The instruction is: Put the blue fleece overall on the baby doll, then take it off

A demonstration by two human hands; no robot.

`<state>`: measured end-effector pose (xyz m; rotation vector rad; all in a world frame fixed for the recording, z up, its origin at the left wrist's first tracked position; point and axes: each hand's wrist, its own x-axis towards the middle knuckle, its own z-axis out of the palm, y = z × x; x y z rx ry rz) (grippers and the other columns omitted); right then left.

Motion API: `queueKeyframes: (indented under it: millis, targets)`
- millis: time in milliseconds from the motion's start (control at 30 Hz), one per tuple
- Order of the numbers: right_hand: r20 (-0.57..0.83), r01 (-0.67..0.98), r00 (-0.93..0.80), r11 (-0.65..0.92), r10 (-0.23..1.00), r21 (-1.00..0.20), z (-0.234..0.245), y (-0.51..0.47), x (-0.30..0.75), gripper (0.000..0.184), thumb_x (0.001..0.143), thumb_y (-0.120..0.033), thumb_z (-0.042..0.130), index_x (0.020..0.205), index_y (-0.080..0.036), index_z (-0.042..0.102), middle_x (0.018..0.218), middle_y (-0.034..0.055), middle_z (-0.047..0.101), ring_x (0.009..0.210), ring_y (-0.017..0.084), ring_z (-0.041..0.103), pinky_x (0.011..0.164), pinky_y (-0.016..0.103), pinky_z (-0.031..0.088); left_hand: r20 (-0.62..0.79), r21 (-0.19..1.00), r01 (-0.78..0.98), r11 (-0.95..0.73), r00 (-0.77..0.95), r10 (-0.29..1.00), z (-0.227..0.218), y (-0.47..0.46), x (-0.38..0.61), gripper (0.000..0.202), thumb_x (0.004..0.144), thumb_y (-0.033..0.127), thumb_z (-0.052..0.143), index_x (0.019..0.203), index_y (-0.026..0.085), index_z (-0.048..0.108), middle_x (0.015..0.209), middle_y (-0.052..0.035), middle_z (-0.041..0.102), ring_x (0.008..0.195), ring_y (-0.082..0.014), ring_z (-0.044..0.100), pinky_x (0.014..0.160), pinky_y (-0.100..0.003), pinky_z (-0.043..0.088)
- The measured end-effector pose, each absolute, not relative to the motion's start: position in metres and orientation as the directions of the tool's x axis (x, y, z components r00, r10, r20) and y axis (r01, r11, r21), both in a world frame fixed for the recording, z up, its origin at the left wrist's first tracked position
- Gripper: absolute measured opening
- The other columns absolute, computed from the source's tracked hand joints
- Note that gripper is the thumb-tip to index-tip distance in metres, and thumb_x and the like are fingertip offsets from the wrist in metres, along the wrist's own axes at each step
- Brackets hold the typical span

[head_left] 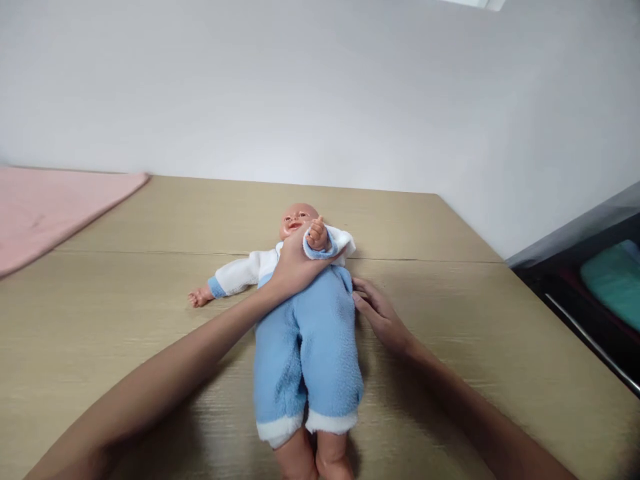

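Observation:
A baby doll (295, 320) lies on its back on the wooden table, its head away from me and its legs towards me. It wears a white fleece top with blue cuffs and blue fleece trousers with white hems. My left hand (295, 263) reaches across the doll's chest and is wrapped round its raised arm at the white sleeve (343, 241). The doll's small hand sticks up out of that cuff. Beside the doll's waist, my right hand (375, 307) touches the side of the blue trousers (327, 327) with loosely bent fingers.
The table (125, 333) reaches back to a pale wall (300, 87). A pink cloth (60, 207) lies at the far left. Past the table's right edge is a dark object with a teal cloth (613, 283) on it.

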<state>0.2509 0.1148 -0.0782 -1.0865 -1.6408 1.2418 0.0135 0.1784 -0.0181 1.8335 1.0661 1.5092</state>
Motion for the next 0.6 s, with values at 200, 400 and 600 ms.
queueKeyframes:
  millis: [200,400,600]
  targets:
    - [0.057,0.013,-0.330,0.065,0.942,-0.998,-0.076,0.116,0.224,0.055,0.098,-0.064,0.078,0.140,-0.031,0.066,0.149,0.0089,0.073,0.141,0.031,0.066,0.122,0.048,0.053,0.421,0.904,0.125,-0.408,-0.107,0.901,-0.014,0.177,0.002,0.040,0.085,0.057,0.086,0.096,0.023,0.069,0.106,-0.0068,0.079,0.111,-0.0305,0.073,0.105,-0.046,0.062]
    - [0.002,-0.083,-0.387,-0.033,0.922,-0.996,-0.076,0.126,0.201,0.054,0.092,-0.063,0.085,0.132,-0.030,0.071,0.138,0.0069,0.078,0.136,0.031,0.069,0.124,0.050,0.051,0.374,0.925,0.013,-0.380,-0.214,0.903,-0.017,0.172,-0.017,0.046,0.085,0.057,0.085,0.110,0.022,0.070,0.122,-0.0086,0.079,0.122,-0.0303,0.072,0.122,-0.048,0.052]
    - [-0.009,-0.126,-0.447,-0.073,0.894,-0.989,-0.069,0.127,0.178,0.047,0.091,-0.067,0.085,0.120,-0.031,0.077,0.127,0.0048,0.080,0.124,0.032,0.073,0.119,0.053,0.055,0.345,0.932,0.012,-0.361,-0.325,0.880,-0.026,0.173,-0.033,0.051,0.090,0.066,0.079,0.116,0.025,0.063,0.130,-0.0082,0.075,0.134,-0.0296,0.068,0.123,-0.046,0.052]
